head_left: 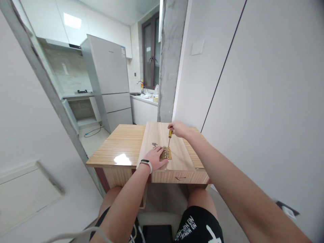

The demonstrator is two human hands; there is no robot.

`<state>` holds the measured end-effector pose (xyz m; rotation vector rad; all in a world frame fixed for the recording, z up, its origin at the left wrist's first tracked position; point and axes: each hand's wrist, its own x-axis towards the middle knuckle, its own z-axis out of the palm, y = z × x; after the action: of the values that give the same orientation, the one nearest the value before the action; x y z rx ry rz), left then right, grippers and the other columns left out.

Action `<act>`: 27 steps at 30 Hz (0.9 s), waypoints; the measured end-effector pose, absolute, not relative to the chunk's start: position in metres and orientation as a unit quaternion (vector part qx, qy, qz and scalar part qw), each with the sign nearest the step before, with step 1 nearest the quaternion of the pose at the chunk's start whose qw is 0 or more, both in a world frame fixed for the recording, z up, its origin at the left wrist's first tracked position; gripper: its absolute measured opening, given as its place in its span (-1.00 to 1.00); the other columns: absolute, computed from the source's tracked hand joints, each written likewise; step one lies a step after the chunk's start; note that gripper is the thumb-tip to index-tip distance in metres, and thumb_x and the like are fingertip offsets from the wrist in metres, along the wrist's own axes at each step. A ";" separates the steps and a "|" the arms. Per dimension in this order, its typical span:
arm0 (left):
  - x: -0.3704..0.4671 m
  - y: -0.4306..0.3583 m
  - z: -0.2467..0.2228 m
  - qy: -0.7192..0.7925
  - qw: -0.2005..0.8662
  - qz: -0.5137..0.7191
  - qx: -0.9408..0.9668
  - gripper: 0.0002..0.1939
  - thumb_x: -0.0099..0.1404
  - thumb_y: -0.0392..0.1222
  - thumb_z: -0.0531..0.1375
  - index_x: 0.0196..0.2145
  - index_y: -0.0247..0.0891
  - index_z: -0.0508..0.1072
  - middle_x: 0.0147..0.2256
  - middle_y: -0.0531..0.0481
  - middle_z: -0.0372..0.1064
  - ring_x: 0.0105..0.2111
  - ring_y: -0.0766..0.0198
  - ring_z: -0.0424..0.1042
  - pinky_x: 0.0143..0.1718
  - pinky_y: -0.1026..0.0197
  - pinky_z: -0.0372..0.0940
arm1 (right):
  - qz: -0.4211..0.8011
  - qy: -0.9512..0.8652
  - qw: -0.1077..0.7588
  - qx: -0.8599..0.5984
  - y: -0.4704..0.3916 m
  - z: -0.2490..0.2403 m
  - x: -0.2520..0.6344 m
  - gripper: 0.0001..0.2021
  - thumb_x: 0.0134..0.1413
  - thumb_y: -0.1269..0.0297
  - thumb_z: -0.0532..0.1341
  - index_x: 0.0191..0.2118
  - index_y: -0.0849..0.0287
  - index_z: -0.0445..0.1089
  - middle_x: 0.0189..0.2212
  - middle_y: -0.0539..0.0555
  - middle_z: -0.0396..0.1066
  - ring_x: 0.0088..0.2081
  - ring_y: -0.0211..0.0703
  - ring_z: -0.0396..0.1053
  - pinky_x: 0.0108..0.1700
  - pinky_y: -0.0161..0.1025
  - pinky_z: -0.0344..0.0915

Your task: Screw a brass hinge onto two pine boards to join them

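Observation:
A brass hinge (168,153) lies unfolded on a pale wooden board (178,162) on the table. My left hand (157,158), with a white-banded wristband, rests palm down with fingers spread, holding the hinge's left leaf against the board. My right hand (177,129) grips the yellow and black handle of a screwdriver (170,133) from above. The screwdriver stands nearly upright, its tip at the upper edge of the hinge's right leaf. Whether a screw is under the tip is too small to tell. Small dark screws (154,144) lie in a pile on the board, beyond my left hand.
The glossy striped table (113,145) extends left and right beneath the board, with a drawer (181,177) at its front. White wall panels (253,84) stand close on the right. Beyond are a grey fridge (113,71) and a sink counter (144,109).

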<state>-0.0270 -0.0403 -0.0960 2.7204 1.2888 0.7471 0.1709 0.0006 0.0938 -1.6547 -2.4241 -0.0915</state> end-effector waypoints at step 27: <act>-0.026 -0.041 -0.095 0.420 0.027 0.234 0.876 -0.24 0.35 0.31 0.12 0.29 -0.30 0.31 0.28 -0.25 0.23 0.31 -0.05 0.19 0.37 -0.05 0.07 | -0.035 -0.806 0.137 -0.575 0.004 0.090 0.173 -0.72 0.28 0.46 0.18 -0.02 0.15 0.60 -0.05 0.14 0.59 -0.03 -0.13 0.50 0.00 -0.35 0.29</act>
<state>-0.0261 -0.0406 -0.0953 2.7066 1.2971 0.7213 0.1727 0.0038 0.0900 -1.6654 -2.3313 -0.1013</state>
